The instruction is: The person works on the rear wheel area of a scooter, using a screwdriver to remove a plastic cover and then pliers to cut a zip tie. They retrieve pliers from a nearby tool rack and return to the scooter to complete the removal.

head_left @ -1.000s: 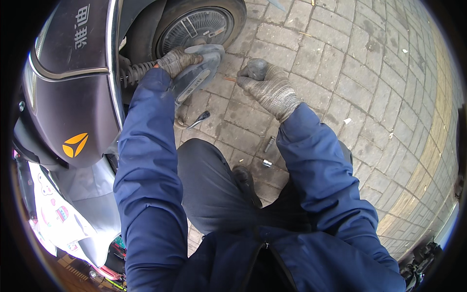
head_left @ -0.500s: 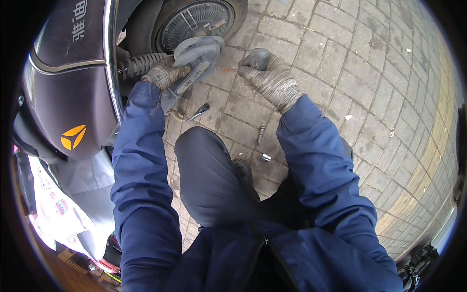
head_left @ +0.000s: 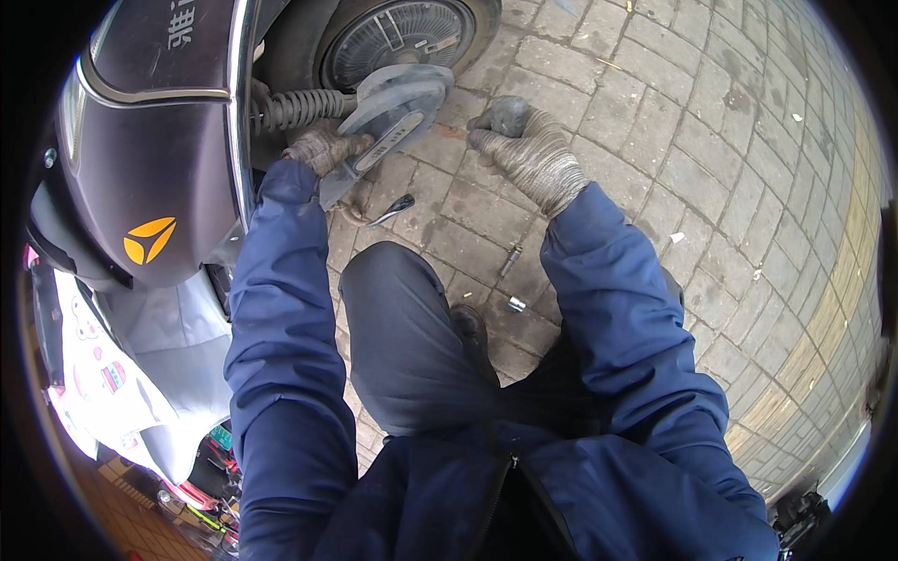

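Observation:
My gloved left hand (head_left: 327,148) grips the lower part of a grey plastic cover (head_left: 402,117) beside the scooter's wheel (head_left: 393,37), just below a coiled shock absorber (head_left: 299,107). My gloved right hand (head_left: 538,161) is closed around a dark rounded object (head_left: 507,116) I cannot make out, held above the paving to the right of the cover. A tool with a black handle (head_left: 398,206) lies on the bricks below the cover. A metal socket (head_left: 516,304) and a short metal piece (head_left: 511,261) lie near my bent knee (head_left: 383,299).
The dark scooter body (head_left: 159,187) with an orange emblem fills the left, above a white patterned cover (head_left: 103,365). Brick paving (head_left: 702,159) spreads to the right, with a yellowish strip (head_left: 804,374) along it. Other dark objects (head_left: 800,519) stand at the lower right edge.
My left hand has moved down and left, away from the wheel's hub, still on the grey cover. My right hand has risen slightly, still closed on the dark object. The view has shifted a little.

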A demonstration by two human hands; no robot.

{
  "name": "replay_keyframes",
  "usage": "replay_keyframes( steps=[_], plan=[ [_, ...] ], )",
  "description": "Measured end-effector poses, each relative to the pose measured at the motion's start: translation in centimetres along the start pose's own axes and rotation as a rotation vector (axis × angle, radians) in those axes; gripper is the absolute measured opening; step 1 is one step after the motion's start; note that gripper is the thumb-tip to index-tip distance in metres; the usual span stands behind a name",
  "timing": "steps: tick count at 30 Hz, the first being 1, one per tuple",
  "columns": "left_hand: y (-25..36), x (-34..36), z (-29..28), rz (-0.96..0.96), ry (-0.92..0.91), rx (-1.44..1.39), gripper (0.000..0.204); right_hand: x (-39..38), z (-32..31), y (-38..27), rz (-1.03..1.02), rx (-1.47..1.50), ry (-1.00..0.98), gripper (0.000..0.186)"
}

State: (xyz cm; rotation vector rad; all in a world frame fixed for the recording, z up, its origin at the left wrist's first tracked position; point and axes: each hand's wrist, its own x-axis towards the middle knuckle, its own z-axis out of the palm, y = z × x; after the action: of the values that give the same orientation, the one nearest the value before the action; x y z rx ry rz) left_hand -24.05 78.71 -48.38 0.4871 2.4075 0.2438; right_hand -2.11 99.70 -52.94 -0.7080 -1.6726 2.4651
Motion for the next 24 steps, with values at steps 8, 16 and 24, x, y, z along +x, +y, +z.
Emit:
replay_keyframes(
  steps=[8,16,24],
  plan=[
    [-1.6,1.0,0.5,0.115,-0.033,-0.113,0.067,-0.2,0.9,0.1,-0.055,-0.104,-0.059,0.026],
    [1.6,-0.7,0.4,0.145,0.045,-0.156,0.065,0.6,1.7,1.4,-0.092,0.008,-0.016,0.026],
    [3.5,0.4,-0.3,0.259,-0.068,-0.183,0.053,0.3,2.0,1.1,-0.101,-0.089,-0.011,0.019]
  ],
)
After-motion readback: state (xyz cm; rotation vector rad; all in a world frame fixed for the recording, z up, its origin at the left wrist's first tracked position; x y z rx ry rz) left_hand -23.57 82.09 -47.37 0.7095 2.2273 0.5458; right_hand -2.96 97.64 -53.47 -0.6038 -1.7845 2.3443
